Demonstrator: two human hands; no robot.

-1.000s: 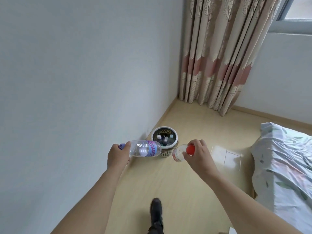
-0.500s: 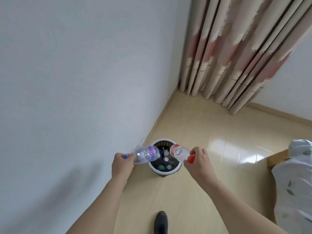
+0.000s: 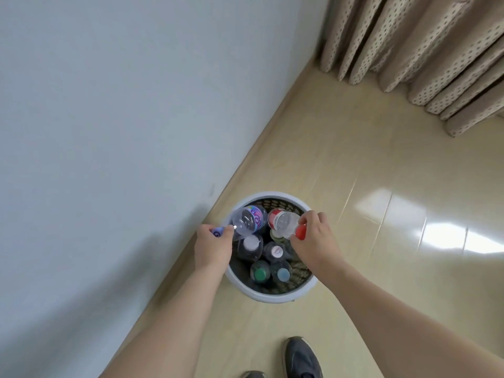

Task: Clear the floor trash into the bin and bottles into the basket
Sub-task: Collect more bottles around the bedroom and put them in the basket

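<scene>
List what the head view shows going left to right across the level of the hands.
Wall → left hand → purple-label bottle → red-label bottle → right hand → bare floor.

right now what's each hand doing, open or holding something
Left hand: grips the purple-label bottle by its neck, over the basket.
Right hand: grips the red-cap bottle at the cap.

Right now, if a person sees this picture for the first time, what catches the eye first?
Two clear plastic bottles held over the round white-rimmed basket by the wall: the left hand grips the purple-labelled bottle by its neck, the right hand grips the red-capped bottle. Inside stand more bottles, one with a green cap.
</scene>
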